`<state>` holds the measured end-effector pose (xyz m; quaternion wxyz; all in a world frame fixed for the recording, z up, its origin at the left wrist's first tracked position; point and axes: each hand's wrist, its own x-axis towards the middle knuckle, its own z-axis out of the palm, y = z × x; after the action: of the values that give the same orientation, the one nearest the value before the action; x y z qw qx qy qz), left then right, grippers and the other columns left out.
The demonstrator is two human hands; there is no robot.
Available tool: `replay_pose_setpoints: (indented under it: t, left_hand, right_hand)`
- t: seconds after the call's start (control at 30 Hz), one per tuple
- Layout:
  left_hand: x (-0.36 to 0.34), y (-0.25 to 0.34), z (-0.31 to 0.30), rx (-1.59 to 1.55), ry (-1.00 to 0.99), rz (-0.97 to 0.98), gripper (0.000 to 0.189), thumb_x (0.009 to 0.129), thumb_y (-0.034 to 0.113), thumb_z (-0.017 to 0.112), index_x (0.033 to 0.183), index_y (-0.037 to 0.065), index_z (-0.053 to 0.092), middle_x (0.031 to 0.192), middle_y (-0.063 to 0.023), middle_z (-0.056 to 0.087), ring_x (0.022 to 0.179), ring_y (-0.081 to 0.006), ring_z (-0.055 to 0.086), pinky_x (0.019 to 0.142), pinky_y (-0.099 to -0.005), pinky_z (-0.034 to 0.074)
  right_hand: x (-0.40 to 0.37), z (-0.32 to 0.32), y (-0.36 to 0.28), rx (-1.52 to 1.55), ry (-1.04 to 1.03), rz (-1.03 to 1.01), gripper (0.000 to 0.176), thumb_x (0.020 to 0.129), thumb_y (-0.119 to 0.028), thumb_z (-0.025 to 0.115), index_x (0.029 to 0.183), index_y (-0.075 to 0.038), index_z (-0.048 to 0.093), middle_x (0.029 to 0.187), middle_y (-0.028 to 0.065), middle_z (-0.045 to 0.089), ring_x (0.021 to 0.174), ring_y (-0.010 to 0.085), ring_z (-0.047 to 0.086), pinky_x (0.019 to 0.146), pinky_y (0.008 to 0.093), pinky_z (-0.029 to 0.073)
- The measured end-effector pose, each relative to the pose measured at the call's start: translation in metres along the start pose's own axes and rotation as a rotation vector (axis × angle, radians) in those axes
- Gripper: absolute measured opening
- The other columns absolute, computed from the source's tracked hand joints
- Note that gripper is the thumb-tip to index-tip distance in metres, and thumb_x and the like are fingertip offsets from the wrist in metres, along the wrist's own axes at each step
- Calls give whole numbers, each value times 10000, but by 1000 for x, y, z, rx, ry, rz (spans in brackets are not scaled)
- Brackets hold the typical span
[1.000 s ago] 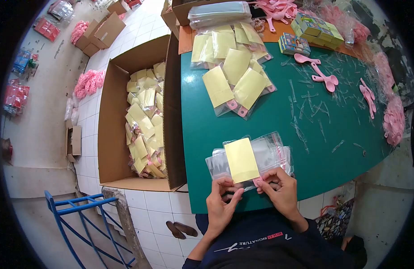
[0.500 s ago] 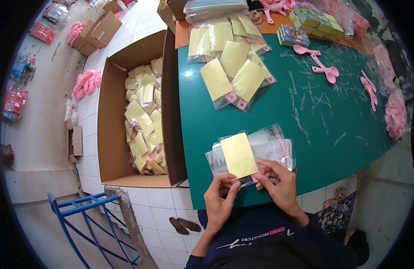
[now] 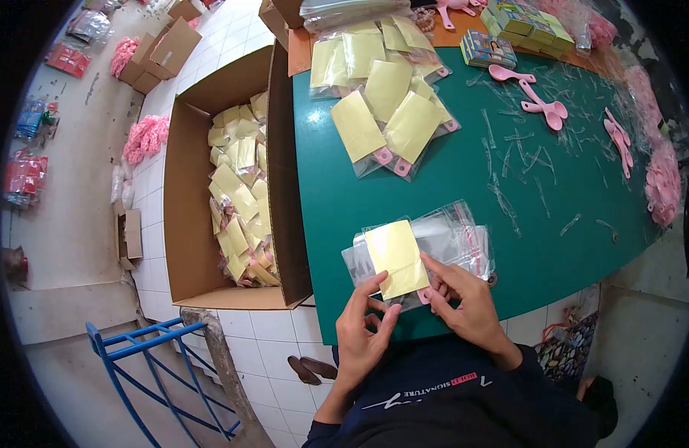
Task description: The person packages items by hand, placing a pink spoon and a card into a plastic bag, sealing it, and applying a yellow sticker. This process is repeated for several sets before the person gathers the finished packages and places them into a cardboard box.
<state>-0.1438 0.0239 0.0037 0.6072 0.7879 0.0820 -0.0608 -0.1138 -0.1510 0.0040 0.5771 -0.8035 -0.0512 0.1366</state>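
From here I see, lower left, a blue tubular metal rack (image 3: 147,331). Left of center, a tall open cardboard box (image 3: 189,187) holds a jumble of yellow-backed packets (image 3: 244,198); its right wall runs beside the smooth green table (image 3: 382,200). At lower center, my left hand (image 3: 365,321) has bent fingers at the near left corner of a flat yellow card (image 3: 395,257); my right hand (image 3: 462,299) curls its fingers at the right corner, by a pink handle (image 3: 423,296). Beneath are glossy clear bags (image 3: 445,237). A band of green separates them from the upper-center packet pile (image 3: 359,125). Upper right, thin clear strips (image 3: 503,205) and rounded pink spoons (image 3: 555,116) lie inside the table's curved edge.
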Motion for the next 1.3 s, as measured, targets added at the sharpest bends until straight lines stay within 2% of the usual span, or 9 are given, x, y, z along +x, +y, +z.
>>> replay_pose_setpoints:
  t: [0.1, 0.3, 0.5, 0.6, 0.7, 0.8, 0.97, 1.2, 1.3]
  left_hand:
    - [0, -3, 0, 36, -27, 16, 428, 786, -10, 656, 1195, 24, 533, 1057, -96, 567, 712, -74, 557, 491, -174, 433]
    - [0, -1, 1, 110, -49, 37, 490, 782, -19, 641, 1251, 49, 515, 1165, -107, 512, 714, -77, 531, 487, -174, 431]
    - [15, 19, -8, 93, -106, 105, 545, 769, -25, 636, 1288, 57, 491, 1222, -123, 503, 711, -75, 528, 483, -169, 424]
    - [72, 42, -18, 226, -22, 489, 555, 756, -42, 634, 1280, 52, 479, 1201, -114, 532, 724, -97, 535, 523, -188, 471]
    - [148, 35, -29, 44, -76, 287, 487, 841, 98, 608, 1300, 58, 451, 1177, -129, 555, 874, -159, 589, 629, -250, 505]
    - [156, 37, -35, 465, 10, 525, 423, 831, 114, 621, 1230, 46, 495, 1127, -150, 569, 974, -257, 585, 744, -333, 489]
    - [107, 35, -23, 448, -262, 499, 318, 805, 94, 642, 1112, 48, 571, 1136, -142, 571, 1029, -280, 576, 849, -341, 469]
    - [107, 16, 10, 529, -248, 720, 325, 794, 169, 666, 1074, 46, 556, 1020, -138, 551, 904, -308, 573, 807, -369, 468]
    - [115, 23, 18, 593, -390, 615, 354, 772, 164, 684, 1079, 50, 549, 962, -127, 534, 865, -302, 563, 769, -369, 465]
  right_hand:
    - [0, 3, -1, 186, 49, 101, 461, 822, -84, 635, 1258, -22, 499, 748, 80, 550, 592, 111, 507, 535, 252, 439]
    - [1, 0, 5, -54, -40, -53, 497, 824, -79, 622, 1289, -20, 458, 758, 89, 543, 595, 120, 507, 540, 256, 437]
    - [2, -16, 0, 225, -127, 93, 509, 823, -51, 589, 1312, -51, 446, 808, 95, 558, 646, 128, 534, 555, 258, 456]
    - [18, -53, -20, -35, 30, -144, 480, 801, -27, 589, 1270, -52, 488, 837, 89, 567, 685, 143, 551, 580, 260, 470]
    - [57, -106, -25, -382, 209, -297, 311, 789, -42, 585, 1100, -54, 588, 918, 104, 586, 782, 205, 582, 632, 295, 484]
    - [124, -186, 20, -892, 404, -553, 169, 803, -80, 570, 963, -59, 622, 944, 128, 589, 887, 301, 567, 754, 379, 467]
    - [182, -243, 44, -1227, 188, -141, 116, 802, -126, 588, 890, -52, 599, 979, 134, 584, 920, 315, 535, 783, 438, 424]
    - [191, -252, 61, -1307, 241, -301, 149, 792, -165, 620, 878, -49, 585, 990, 131, 547, 955, 308, 517, 755, 440, 426]
    - [172, -264, 33, -1220, 411, -349, 146, 805, -156, 609, 889, -39, 589, 976, 133, 543, 934, 318, 526, 768, 419, 429]
